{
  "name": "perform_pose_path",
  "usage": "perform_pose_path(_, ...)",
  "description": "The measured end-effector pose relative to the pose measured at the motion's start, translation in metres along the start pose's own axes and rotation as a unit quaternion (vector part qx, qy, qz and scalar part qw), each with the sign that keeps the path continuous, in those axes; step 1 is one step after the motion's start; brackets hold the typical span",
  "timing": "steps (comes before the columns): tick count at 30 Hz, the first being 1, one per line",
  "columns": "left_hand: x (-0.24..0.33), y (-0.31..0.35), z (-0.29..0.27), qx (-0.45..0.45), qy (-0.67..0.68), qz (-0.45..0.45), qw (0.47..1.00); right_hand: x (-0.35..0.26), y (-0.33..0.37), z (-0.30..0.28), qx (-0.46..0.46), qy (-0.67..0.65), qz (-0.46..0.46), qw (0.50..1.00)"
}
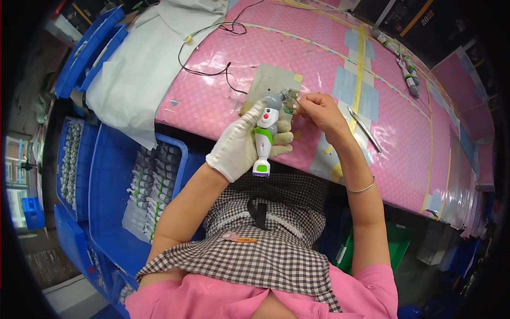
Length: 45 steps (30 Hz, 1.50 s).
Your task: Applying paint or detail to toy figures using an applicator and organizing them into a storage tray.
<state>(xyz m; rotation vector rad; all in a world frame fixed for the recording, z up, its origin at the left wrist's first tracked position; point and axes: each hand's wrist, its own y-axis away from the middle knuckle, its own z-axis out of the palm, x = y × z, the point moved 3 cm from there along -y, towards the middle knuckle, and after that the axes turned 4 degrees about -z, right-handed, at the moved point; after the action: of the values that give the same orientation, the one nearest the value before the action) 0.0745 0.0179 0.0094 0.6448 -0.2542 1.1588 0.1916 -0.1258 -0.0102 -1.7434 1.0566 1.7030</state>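
Observation:
My gloved left hand (244, 139) is wrapped around a white handheld device (263, 142) with green trim, a grey rounded head and a red button on its front. The device stands nearly upright in the picture, its grey head toward the table and its narrow end toward my apron. Right beside the head is a small metal fixture (290, 101), on a grey plate (265, 80). My bare right hand (322, 112) is closed in a pinch at the right of this fixture. Whatever its fingertips hold is too small to make out.
A slim silver tool (365, 129) lies right of my right hand on the pink-covered table (212, 50). A black cable (204, 73) runs to the plate. At left, a blue bin (114, 199) holds rows of similar devices (154, 183). More devices (409, 77) lie at the far right.

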Motion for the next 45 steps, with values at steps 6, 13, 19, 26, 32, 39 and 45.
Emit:
perform_pose_path(6,-0.004,0.001,-0.002,0.073,-0.094,0.028,0.993,-0.002,0.001,0.006,0.019,-0.007,0.007,1.0)
perform_pose_path(13,-0.006,0.009,-0.018,-0.041,0.052,-0.015,0.998,-0.013,0.024,0.006,0.139,-0.202,-0.013,0.969)
perform_pose_path(19,0.007,0.031,-0.036,-0.155,0.231,0.003,0.96,-0.024,0.028,0.016,0.117,-0.255,-0.079,0.957)
perform_pose_path(26,0.033,0.103,-0.097,-0.123,0.285,0.117,0.944,-0.02,0.008,0.026,0.171,-0.153,-0.188,0.955)
perform_pose_path(32,0.056,0.256,-0.251,0.21,0.092,0.327,0.917,-0.02,-0.024,0.005,0.158,-0.059,-0.203,0.965)
perform_pose_path(39,0.015,0.444,-0.434,0.752,-0.569,0.098,0.317,-0.016,-0.051,-0.107,-0.115,-0.146,-0.132,0.974)
perform_pose_path(45,-0.052,0.439,-0.553,0.678,-0.615,0.096,0.391,0.008,-0.029,-0.239,0.373,-0.088,-0.002,0.924)
